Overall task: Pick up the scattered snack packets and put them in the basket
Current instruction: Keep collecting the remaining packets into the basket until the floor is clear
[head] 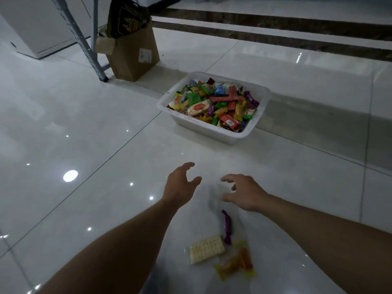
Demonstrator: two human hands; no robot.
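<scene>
A white plastic basket (220,132) stands on the floor ahead, heaped with several colourful snack packets (214,102). Close to me on the tiles lie a clear-wrapped cracker packet (206,249), a purple twisted candy (227,227) and a yellow-orange packet (237,264). My left hand (180,185) and my right hand (244,193) hover side by side between those packets and the basket. Both have loosely spread fingers and hold nothing.
A brown cardboard box (135,54) with a dark bag in it stands at the back left beside grey metal shelf legs (84,43). A white cabinet (38,24) is at far left. Dark stripes (275,37) cross the glossy white tile floor behind the basket.
</scene>
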